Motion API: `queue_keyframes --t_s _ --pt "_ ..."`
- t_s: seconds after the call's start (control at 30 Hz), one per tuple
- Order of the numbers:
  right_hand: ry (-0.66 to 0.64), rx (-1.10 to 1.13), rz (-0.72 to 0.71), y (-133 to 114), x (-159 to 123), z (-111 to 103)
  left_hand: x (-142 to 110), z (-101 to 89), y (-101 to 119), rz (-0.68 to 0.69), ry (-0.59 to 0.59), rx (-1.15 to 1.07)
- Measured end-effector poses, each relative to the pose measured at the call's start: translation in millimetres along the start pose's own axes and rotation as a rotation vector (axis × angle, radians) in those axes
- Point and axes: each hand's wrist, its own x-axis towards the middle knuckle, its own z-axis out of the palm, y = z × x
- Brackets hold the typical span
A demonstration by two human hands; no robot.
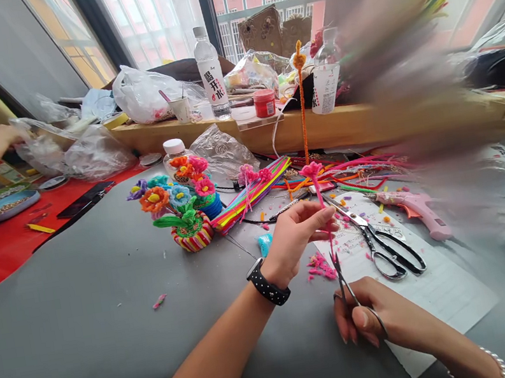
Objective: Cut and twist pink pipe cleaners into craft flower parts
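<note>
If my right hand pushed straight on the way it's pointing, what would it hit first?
Likely the pink stem in your left hand; the small scissors point at its lower end, though depth is unclear.

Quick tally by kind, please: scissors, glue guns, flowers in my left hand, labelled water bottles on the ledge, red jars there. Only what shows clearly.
Scissors: 2, small pair in the right hand, large pair
Glue guns: 1, pink glue gun
Left hand: 1 pink flower
Water bottles: 2, left bottle, right bottle
Red jars: 1 red jar
Total: 7
</note>
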Motion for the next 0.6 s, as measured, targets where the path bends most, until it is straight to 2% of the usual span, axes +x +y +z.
queue_keyframes --t_s 0.6 --pt "0.028 0.037 0.043 2.3 2.0 2.1 1.5 0.1 -4.3 0.006 0.002 -0.014"
